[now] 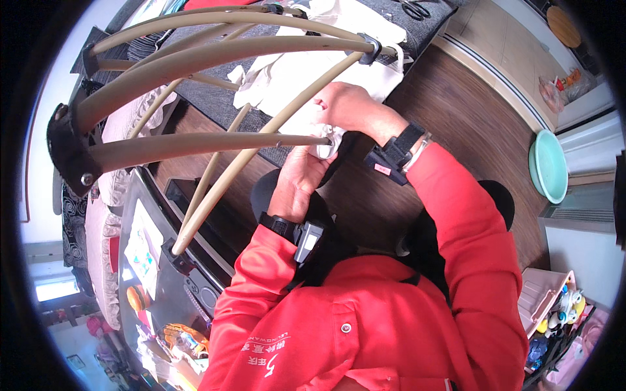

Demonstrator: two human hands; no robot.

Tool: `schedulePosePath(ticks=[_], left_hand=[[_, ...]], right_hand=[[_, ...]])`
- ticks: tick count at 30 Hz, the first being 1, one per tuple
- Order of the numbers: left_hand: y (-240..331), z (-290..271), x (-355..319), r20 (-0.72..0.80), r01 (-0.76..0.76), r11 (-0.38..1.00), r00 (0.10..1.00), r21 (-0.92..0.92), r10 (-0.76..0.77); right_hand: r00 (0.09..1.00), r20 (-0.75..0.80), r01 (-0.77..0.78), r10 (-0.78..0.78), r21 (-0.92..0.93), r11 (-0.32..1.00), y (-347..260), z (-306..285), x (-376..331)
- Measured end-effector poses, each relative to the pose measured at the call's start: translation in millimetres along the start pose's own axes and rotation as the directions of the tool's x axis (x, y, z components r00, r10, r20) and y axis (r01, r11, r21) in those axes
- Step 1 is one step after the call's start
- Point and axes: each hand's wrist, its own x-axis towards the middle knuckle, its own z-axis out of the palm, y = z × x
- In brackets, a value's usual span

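White fabric (pixel 290 78), thin and creased, lies spread over the grey sofa (pixel 427 23), reaching toward its right edge and hanging past its near edge to where the 2 hands work. A bunched part of it sits at the tip of a tan tube (pixel 215 142), and I cannot tell whether that tip is inside a fold or only pressed against it.

The left hand (pixel 305 173) is below the tip, its fingers together and clamped on the bunch. The right hand (pixel 352 107) is just above, bent at the wrist and against the fabric; its fingers are largely turned away, so I cannot tell how they close.

The fabric should handle as light, soft and limp, easy to gather but apt to slide or snag on the bare tip. It is best pinched close around the tip, with the loose mass resting on the sofa. The tube looks stiff and smooth; being joined to a curved frame (pixel 222 47) at a black joint (pixel 68 153), it likely springs a little, so a hold near its free end would steady it best.

Scissors (pixel 415 9) lie by the sofa's far right corner.
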Motion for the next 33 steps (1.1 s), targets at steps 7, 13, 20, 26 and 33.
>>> schedulePosePath(ticks=[7,13,20,26,33], left_hand=[[-3.3,2.1,-1.3,-0.09,0.014,1.0,0.996,-0.012,-0.015],[-4.2,3.9,-1.8,-0.072,0.0,1.0,0.997,0.029,0.002],[-2.4,6.8,-3.3,-0.055,-0.019,0.999,0.998,0.033,0.02],[-2.5,12.3,-6.1,-0.068,-0.019,0.999,0.997,0.044,0.022],[0.7,12.3,-7.2,-0.048,0.018,1.0,0.999,0.01,-0.017]], right_hand=[[0.951,-0.24,0.251,-0.196,0.228,0.941,4.6,5.2,16.9],[0.965,-0.098,0.26,-0.241,0.369,0.892,8.1,-5.8,11.1],[0.985,0.031,0.165,-0.169,0.108,0.98,-3.6,-5.0,18.3],[0.977,-0.028,0.212,-0.212,0.248,0.945,3.8,2.6,18.7],[0.951,0.31,-0.008,-0.026,0.109,0.994,-10.7,-12.7,26.6]])
